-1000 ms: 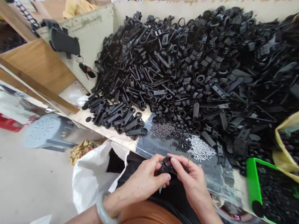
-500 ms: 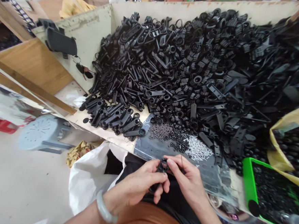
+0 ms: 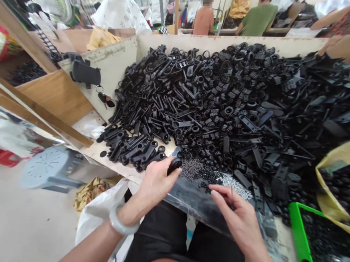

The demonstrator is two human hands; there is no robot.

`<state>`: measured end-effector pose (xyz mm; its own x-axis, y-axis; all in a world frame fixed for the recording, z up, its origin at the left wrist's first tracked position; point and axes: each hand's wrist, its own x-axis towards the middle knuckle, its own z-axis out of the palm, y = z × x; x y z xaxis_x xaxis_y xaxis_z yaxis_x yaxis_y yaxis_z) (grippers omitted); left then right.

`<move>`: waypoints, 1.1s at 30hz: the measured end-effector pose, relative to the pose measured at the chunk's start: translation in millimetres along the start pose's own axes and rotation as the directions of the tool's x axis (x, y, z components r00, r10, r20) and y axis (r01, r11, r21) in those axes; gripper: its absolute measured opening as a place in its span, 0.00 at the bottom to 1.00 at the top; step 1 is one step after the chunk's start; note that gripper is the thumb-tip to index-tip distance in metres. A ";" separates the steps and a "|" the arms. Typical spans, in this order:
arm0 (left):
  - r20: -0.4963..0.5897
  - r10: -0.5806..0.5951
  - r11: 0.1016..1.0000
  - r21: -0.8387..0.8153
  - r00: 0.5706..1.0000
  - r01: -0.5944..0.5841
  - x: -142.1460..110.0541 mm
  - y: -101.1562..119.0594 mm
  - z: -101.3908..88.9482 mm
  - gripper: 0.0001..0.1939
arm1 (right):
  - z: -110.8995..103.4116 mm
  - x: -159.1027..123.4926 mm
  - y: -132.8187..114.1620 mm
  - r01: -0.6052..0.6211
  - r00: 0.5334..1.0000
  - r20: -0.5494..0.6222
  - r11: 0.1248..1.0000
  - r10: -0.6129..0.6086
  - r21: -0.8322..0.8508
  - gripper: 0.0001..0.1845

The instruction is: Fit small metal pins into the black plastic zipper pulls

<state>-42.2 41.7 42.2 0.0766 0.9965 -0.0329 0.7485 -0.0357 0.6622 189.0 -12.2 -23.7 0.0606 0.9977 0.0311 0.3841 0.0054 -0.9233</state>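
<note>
My left hand (image 3: 155,181), with a pale bangle (image 3: 117,222) at its wrist, is closed around a black plastic part (image 3: 175,165) near the row of black lever-like pieces (image 3: 132,148). Most of that part is hidden by the fingers. My right hand (image 3: 238,211) is over the dark mat (image 3: 194,196), thumb and forefinger almost together beside small black pieces (image 3: 205,186). A thin dark tool (image 3: 231,189) sticks up from its curled fingers; the rest is hidden in the palm. Grey bits (image 3: 192,169) and silver pins (image 3: 237,186) lie just beyond.
A large heap of black plastic parts (image 3: 195,92) fills the bench behind. On the right are a green tray (image 3: 301,231) and a yellow-edged sack (image 3: 324,185). A blue-grey stool (image 3: 48,166) stands at left. People (image 3: 259,17) sit beyond the back board (image 3: 229,39).
My hands have parted and moved forward over the bench. The left went leftward with the black part; the right moved to the small black pieces. The view has tilted up.
</note>
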 end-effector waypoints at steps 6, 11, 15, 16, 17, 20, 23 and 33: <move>0.143 0.017 0.994 0.104 0.990 -0.032 -3.3 -8.4 30.3 0.13 | -22.4 -1.6 13.6 0.019 0.998 -0.053 0.987 -0.028 -0.157 0.14; 0.164 -0.069 0.996 0.068 0.984 0.058 -28.4 -19.8 41.3 0.12 | -9.6 6.2 4.9 0.169 0.984 0.090 0.954 -0.151 -0.248 0.14; 0.147 -0.105 0.989 0.122 0.984 0.087 -29.2 -14.6 43.1 0.11 | 13.1 12.9 0.1 0.274 0.960 0.179 0.867 -0.217 -0.416 0.14; 0.148 -0.101 0.986 0.144 0.984 0.080 -27.1 -11.9 44.9 0.11 | 17.7 13.7 0.9 0.289 0.956 0.184 0.834 -0.228 -0.470 0.15; 0.151 -0.091 0.984 0.169 0.984 0.065 -24.4 -9.0 47.5 0.10 | 21.3 14.3 2.0 0.299 0.954 0.185 0.801 -0.236 -0.518 0.16; 0.141 -0.037 0.963 0.269 0.989 -0.002 -15.5 -1.3 58.0 0.07 | 26.0 14.5 5.4 0.304 0.952 0.177 0.751 -0.248 -0.586 0.17; 0.113 -0.002 0.930 0.366 0.994 -0.040 -9.0 1.7 67.7 0.06 | 22.1 12.3 4.8 0.281 0.960 0.144 0.806 -0.241 -0.522 0.16; 0.099 0.146 0.939 0.298 0.984 -0.169 -14.4 -18.9 71.9 0.13 | 10.9 -3.5 -8.0 0.181 0.983 0.003 0.971 -0.183 -0.156 0.11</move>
<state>-10.1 22.6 -23.7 0.2500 0.9682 -0.0096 0.8865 -0.2249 0.4044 175.7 -15.0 -20.6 -0.0136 0.9801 0.1981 0.5280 0.1753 -0.8309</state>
